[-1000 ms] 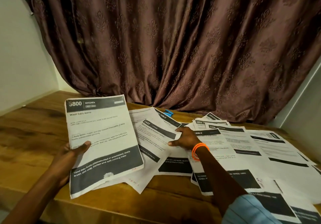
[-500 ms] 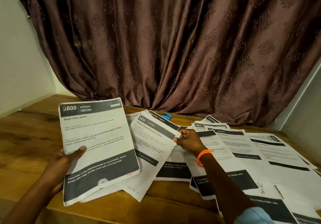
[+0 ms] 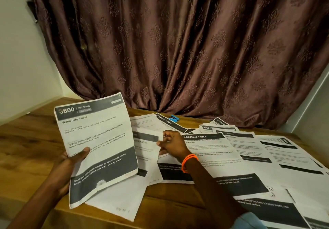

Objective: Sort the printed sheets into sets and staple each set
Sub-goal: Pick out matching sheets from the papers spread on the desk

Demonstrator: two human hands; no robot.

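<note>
1. Head view: we see the left hand (image 3: pixel 71 164) holding up a white printed sheet headed "3800 KITCHEN – Wash baby bottle" (image 3: pixel 97 145), thumb curled over its front near the left edge, the rest of its fingers hidden behind the paper.
2. The sheet stands tilted above the near left part of the brown wooden worktop (image 3: pixel 26 139), overlapping other pages beneath it.
3. The right hand (image 3: pixel 171 144), with an orange beaded band (image 3: pixel 189 161) at the wrist, pinches the upper right corner of a white sheet with a dark header band and the word "Coffee" (image 3: pixel 146 145), lifting that corner off the pile.
4. Just right of that hand lies a white "DRESSING TABLE" page (image 3: pixel 210 150), flat, overlapping further loose printed sheets (image 3: pixel 277 154) fanned across the right of the worktop.
5. A small blue stapler (image 3: pixel 174 118) rests near the far edge, apart from both hands, in front of a brown patterned curtain (image 3: pixel 178 42).
</note>
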